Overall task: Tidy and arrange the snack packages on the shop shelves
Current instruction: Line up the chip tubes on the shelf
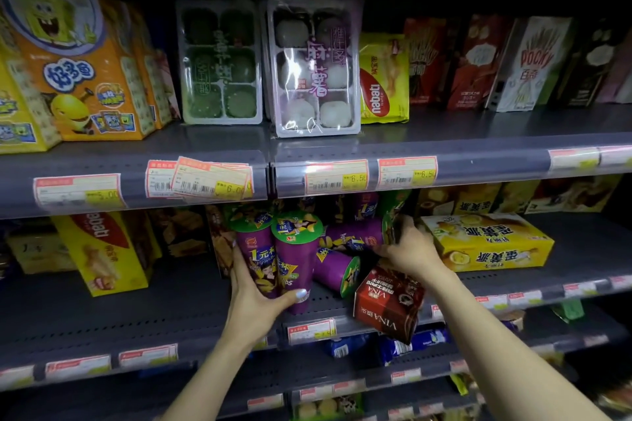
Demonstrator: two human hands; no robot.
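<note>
While both hands work on the middle shelf (113,318), the stock reads as follows from left to right. Top shelf (478,126): two orange cartoon boxes (85,79) can be counted, then one green mochi tray (220,61), one white mochi tray (314,68), one yellow wafer bag (383,79), and at least three stick-biscuit boxes (526,65), all standing with the long axis vertical. Middle shelf: one yellow wafer box (102,249) leans tilted at the left. Two purple chip cups (284,256) stand upright, green lids up, long axis vertical. The left hand (254,297) grips them, fingers behind the left cup and thumb curled across the front of the right cup. At least two more purple cups (342,260) lie on their sides just to the right, long axes roughly horizontal; further cups behind are too dark to count. The right hand (410,249) has its fingers curled around the end of one lying cup. One red VINA carton (390,304) sits tilted at the shelf edge beneath the right wrist. One yellow cake box (485,243) lies flat, long axis left to right, just beside the right hand.
</note>
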